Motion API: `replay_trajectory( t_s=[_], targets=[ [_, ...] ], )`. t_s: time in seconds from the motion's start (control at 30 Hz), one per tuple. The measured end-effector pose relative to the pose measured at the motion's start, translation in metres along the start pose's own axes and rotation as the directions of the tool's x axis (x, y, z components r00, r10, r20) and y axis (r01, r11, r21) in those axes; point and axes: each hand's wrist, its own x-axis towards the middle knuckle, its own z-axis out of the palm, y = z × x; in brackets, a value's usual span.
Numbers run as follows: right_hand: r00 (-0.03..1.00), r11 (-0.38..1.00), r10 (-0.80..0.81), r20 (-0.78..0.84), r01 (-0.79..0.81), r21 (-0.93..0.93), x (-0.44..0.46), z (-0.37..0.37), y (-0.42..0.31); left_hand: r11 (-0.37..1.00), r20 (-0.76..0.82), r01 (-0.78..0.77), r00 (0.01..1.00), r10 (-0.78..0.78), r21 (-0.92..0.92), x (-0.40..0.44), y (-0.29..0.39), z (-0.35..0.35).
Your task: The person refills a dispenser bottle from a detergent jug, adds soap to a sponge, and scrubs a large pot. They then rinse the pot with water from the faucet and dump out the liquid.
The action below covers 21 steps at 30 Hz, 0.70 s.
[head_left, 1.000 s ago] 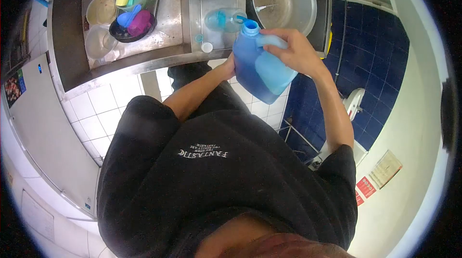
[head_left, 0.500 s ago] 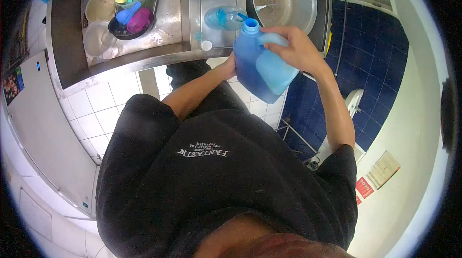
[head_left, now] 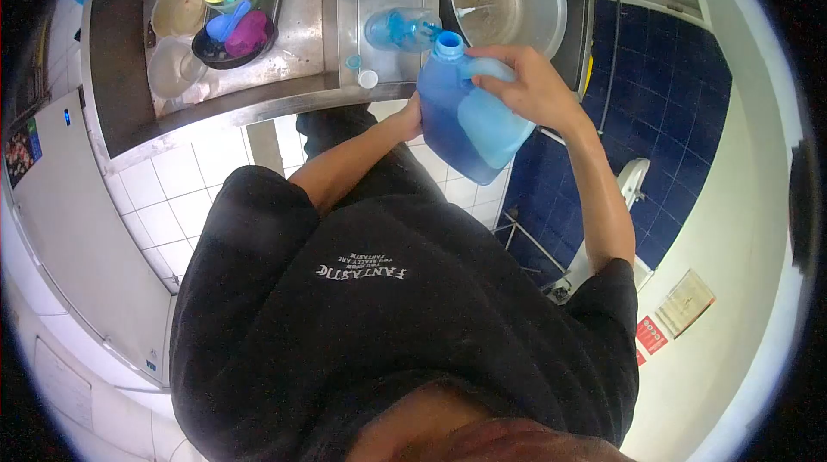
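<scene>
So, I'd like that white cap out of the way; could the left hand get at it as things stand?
Probably yes: the white cap lies near the left hand, with nothing seen in between. That hand touches the jug, though, so the right hand would likely have to bear it alone.

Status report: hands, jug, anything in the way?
Right hand on handle, left hand bracing jug. Jug tilted, blue liquid pouring toward clear bottle. No obstruction seen.

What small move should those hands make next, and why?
I'd ease the blue jug slightly upright, slowing the pour: blue liquid runs at the narrow neck of the clear bottle, and no hand steadies that bottle.
</scene>
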Motion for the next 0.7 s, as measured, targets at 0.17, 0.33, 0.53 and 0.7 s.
replay_trajectory(
  t_s=[0.17,0.33,0.53,0.7],
  targets=[
    [1.000,1.000,-0.002,0.003,0.002,-0.003,0.002,0.000,0.002,1.000,-0.034,0.008,0.999,-0.007,0.028,-0.009,0.006,0.011],
    [0.998,0.997,-0.066,-0.012,0.065,-0.027,0.004,0.002,0.009,1.000,0.010,-0.030,1.000,0.029,0.006,0.011,-0.007,-0.007],
    [0.996,0.996,-0.084,-0.018,0.084,-0.033,0.004,0.000,0.006,1.000,0.012,0.014,1.000,-0.014,-0.011,0.007,-0.003,-0.007],
    [1.000,0.999,0.008,0.010,-0.008,-0.034,0.003,-0.002,-0.004,0.998,0.060,-0.022,0.998,0.026,-0.065,0.008,-0.005,-0.006]
  ],
)
